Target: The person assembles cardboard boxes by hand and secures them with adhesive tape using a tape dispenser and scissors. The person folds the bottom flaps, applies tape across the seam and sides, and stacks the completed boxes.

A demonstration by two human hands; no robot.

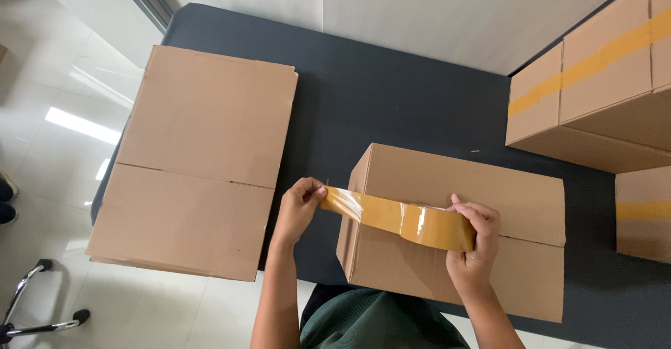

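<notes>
Over the cardboard box (489, 202) our left hand (299, 205) pinches the brown tape's (370, 212) end while our right hand (474, 240) fingers wrap the tape roll (437, 229).

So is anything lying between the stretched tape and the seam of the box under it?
Nothing visible does. The tape strip spans from the left hand to the roll in the right hand, over the box's bare flaps.
</notes>
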